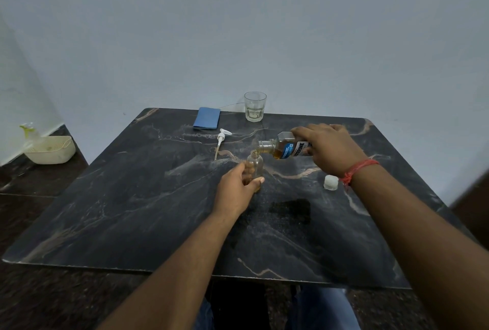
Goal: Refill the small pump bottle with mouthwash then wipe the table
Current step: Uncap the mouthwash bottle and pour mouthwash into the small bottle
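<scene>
The small clear pump bottle (256,164) stands upright on the dark marble table (132,210), its pump head off. My left hand (236,188) grips its lower part. My right hand (326,150) holds the mouthwash bottle (284,148) tipped on its side, its open neck over the small bottle's mouth, and amber liquid runs down into it. The white pump head (221,140) with its tube lies on the table behind. The mouthwash cap (330,182) sits below my right wrist. A folded blue cloth (206,118) lies at the far edge.
An empty drinking glass (255,106) stands at the far edge, right of the cloth. A dark wet patch (291,210) marks the table near the middle. A cream basket (50,150) with a spray bottle sits on the floor at left. A wall rises behind the table.
</scene>
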Motion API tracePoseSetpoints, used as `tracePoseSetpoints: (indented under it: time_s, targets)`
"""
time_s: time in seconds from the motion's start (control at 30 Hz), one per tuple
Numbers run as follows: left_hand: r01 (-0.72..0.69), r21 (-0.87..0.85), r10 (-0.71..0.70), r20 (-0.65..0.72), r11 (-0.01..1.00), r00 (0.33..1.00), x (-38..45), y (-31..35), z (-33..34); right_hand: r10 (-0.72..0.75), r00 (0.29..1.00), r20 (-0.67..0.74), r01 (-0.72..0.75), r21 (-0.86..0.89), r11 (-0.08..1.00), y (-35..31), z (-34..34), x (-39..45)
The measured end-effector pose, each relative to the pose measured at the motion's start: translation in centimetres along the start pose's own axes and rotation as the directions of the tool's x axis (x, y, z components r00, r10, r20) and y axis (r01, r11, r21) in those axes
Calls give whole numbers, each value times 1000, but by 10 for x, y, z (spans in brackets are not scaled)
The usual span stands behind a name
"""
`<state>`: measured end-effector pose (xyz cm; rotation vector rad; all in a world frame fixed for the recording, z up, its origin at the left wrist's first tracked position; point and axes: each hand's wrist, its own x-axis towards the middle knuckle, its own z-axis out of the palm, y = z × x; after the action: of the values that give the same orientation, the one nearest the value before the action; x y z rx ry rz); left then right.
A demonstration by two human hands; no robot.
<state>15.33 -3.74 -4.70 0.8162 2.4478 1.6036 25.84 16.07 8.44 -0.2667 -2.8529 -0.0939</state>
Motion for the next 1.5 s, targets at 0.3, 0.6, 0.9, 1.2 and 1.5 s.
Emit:
tracePoseSetpoints:
  time_s: [0.3, 0.6, 0.9, 1.2, 1.5]
  targets:
    - [0, 15, -1, 11, 1000, 1000, -1, 3, -2, -1, 1000, 14, 1, -4, 1000, -1, -3, 1]
    - [-9, 15, 9, 9, 1000, 1000, 0, 3, -2, -9, 1000, 18, 9, -10, 1000, -1, -5, 1]
    - [-8, 17, 8, 14, 1000, 1000, 0, 2, -1, -12, 1000, 10, 13, -7, 1000, -2, -5, 1]
    - [-19, 20, 19, 12, 1000, 1000, -1, 1, -1, -14, 999, 32, 15, -18, 1000, -2, -8, 2]
    - [-18, 8, 18, 18, 1000, 1000, -2, 4, -3, -26, 999, 29, 27, -29, 999, 1, -8, 4]
